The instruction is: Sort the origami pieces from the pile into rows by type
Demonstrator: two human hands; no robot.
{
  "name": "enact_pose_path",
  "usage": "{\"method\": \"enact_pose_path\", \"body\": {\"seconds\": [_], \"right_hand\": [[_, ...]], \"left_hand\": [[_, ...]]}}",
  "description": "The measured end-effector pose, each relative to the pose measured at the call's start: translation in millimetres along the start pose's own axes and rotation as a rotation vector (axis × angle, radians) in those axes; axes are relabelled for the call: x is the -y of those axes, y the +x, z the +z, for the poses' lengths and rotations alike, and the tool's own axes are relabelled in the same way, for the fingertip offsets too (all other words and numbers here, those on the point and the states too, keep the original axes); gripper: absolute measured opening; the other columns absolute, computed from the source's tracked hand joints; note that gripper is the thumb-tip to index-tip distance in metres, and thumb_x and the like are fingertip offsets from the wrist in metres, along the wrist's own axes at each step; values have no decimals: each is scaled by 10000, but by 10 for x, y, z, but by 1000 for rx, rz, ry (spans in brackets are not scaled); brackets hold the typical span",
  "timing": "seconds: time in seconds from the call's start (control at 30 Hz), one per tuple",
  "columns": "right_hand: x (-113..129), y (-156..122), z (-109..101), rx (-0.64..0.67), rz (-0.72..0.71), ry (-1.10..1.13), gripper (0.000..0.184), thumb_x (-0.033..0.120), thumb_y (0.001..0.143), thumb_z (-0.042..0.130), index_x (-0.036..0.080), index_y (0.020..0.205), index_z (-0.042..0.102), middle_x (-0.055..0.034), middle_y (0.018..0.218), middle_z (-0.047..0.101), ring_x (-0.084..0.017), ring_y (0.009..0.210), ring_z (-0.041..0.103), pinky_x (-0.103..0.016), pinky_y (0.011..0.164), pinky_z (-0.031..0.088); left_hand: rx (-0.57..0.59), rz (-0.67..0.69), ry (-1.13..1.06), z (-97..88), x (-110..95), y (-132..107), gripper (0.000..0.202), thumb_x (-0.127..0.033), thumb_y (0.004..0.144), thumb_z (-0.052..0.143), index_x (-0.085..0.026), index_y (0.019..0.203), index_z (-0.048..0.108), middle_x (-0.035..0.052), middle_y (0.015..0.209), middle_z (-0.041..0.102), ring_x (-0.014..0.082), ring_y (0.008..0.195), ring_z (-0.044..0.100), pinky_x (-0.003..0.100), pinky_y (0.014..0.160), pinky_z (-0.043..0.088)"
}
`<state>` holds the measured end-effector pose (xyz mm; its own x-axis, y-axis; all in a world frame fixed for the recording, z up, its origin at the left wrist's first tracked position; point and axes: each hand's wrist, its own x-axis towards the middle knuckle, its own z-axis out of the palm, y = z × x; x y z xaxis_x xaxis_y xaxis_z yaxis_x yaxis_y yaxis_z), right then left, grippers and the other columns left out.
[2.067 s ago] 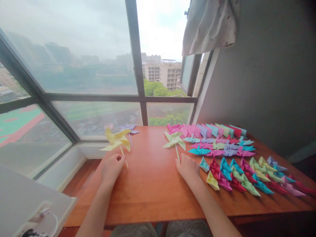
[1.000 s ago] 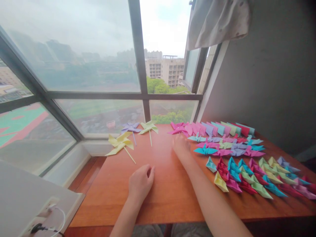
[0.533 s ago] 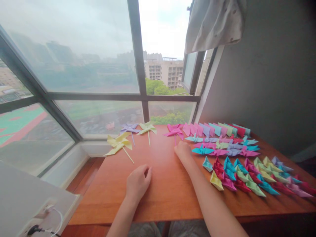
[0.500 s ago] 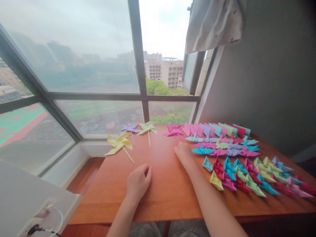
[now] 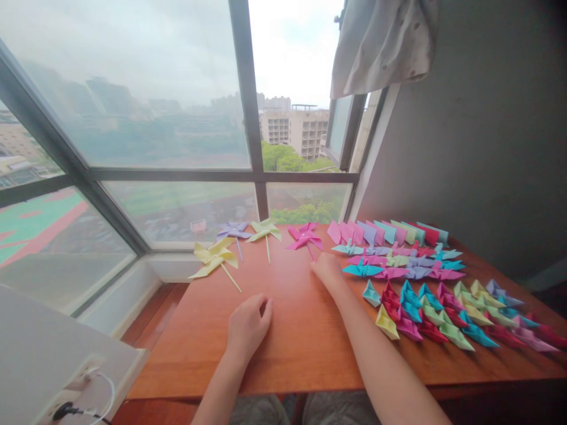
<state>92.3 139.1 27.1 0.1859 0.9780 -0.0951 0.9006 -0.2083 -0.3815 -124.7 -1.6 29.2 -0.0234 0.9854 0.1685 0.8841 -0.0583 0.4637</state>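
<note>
My right hand [image 5: 326,270] reaches across the wooden table [image 5: 283,342] and pinches the stick of a pink paper pinwheel [image 5: 303,236], whose head lies near the window. My left hand [image 5: 247,326] rests on the table nearer to me, fingers loosely curled, holding nothing. Left of the pink one lie a light green pinwheel [image 5: 264,231], a purple pinwheel [image 5: 234,229] and a yellow pinwheel [image 5: 214,255], each on a thin stick.
Rows of folded coloured paper pieces [image 5: 425,295] cover the right half of the table up to the grey wall [image 5: 478,136]. A large window [image 5: 155,118] runs along the far edge. A white box with a cable [image 5: 71,378] sits at lower left.
My right hand has slid the pink pinwheel leftward, away from the paper rows and toward the green pinwheel. My left hand has stayed put.
</note>
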Motion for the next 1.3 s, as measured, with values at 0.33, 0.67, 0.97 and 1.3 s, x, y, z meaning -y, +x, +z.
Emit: {"method": "enact_pose_path", "body": {"seconds": [0.33,0.67,0.97,1.3], "right_hand": [[-97,-471,38,-47,-158,208,142,239,787,581,177,806,707,-47,802,735,-173,789,674,-209,654,427],[-35,-1235,18,14,-467,459,86,152,739,564,191,687,621,39,559,596,-101,531,552,-183,534,365],[56,-1408,72,90,-614,289,87,139,744,565,200,737,627,26,649,650,-102,589,570,-192,579,357],[448,-1487,106,103,-693,87,128,222,868,530,222,907,651,-14,869,719,-141,788,659,-214,647,393]], "left_hand": [[-75,-71,-353,-11,13,27,241,-370,844,556,-213,684,643,6,641,638,181,626,561,272,612,337],[-77,-300,-1037,-349,79,504,557,-578,706,704,-135,1040,649,104,962,730,218,871,699,269,707,524],[-169,-465,-1342,-348,112,410,285,-242,674,812,-139,900,671,19,728,723,159,617,696,231,544,557],[-558,-634,-1231,-446,445,289,258,-190,606,833,-144,774,641,-27,636,664,141,551,649,232,500,539]]}}
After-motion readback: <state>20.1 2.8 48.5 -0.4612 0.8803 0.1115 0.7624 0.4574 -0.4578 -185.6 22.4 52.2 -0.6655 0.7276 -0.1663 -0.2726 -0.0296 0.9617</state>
